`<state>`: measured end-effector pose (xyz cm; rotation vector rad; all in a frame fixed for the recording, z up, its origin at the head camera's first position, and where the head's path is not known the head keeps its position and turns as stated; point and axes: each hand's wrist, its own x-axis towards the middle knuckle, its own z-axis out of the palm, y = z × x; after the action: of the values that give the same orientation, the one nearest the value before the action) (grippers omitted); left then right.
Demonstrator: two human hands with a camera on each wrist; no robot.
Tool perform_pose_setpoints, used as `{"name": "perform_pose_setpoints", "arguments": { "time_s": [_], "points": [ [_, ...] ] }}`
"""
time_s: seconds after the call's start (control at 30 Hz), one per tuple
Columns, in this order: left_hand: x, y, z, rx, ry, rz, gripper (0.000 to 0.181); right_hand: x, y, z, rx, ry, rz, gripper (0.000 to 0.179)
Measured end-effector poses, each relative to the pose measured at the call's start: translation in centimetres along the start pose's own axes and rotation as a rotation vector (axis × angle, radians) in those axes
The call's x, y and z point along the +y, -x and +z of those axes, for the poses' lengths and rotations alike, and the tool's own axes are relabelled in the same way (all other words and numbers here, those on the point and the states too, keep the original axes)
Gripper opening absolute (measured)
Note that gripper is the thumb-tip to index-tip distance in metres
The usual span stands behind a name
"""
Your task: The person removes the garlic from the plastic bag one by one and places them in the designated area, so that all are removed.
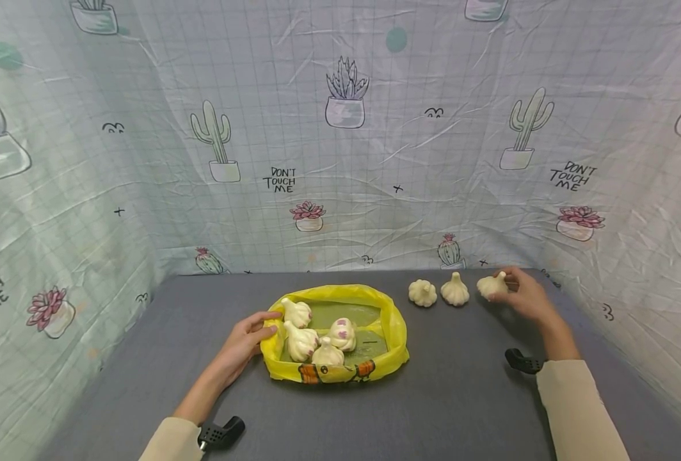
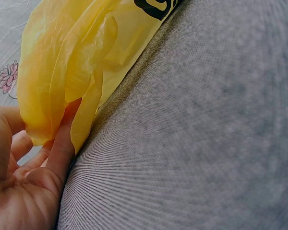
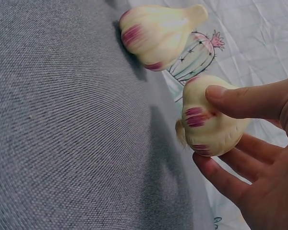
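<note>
At the right of the head view, my right hand (image 1: 527,296) holds a garlic bulb (image 1: 492,286) between thumb and fingers. Purple streaks mark this bulb in the right wrist view, where a gap and a shadow show between it and the cloth. Two more garlic bulbs, one nearer (image 1: 454,289) and one farther left (image 1: 422,293), sit on the table beside it. My left hand (image 1: 241,342) pinches the left side of a yellow plastic bag (image 1: 399,333), its fingers partly hidden by folds in the left wrist view. Several garlic bulbs (image 1: 301,342) lie inside the bag's left half.
A grey cloth-covered table (image 1: 432,410) lies under everything. Behind it and at both sides hangs a pale curtain (image 1: 398,153) printed with cacti. Black straps with small devices are on both wrists, such as the left wrist device (image 1: 222,434).
</note>
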<state>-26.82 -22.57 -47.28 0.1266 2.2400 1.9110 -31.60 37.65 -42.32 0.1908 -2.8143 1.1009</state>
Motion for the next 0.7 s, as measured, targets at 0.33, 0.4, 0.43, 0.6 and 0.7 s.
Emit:
{"name": "perform_pose_setpoints", "arguments": {
  "time_s": [0.33,0.4,0.43,0.6,0.7],
  "points": [
    [0.05,0.06,0.02,-0.007,-0.002,0.006,0.048,0.46,-0.16,0.47,0.005,0.013,0.001,0.057],
    [0.07,0.03,0.0,-0.008,-0.001,0.006,0.048,0.44,-0.14,0.53,0.007,0.01,0.002,0.058],
    [0.07,0.01,-0.01,-0.01,-0.002,0.006,0.048,0.46,-0.14,0.55,0.009,0.01,0.002,0.058],
    [0.04,-0.05,-0.03,-0.013,0.003,0.01,0.048,0.6,-0.19,0.73,0.009,0.01,0.02,0.058],
    [-0.03,-0.02,-0.05,-0.01,0.003,0.011,0.047,0.65,-0.35,0.91,-0.001,0.009,0.041,0.058]
  ]
}}
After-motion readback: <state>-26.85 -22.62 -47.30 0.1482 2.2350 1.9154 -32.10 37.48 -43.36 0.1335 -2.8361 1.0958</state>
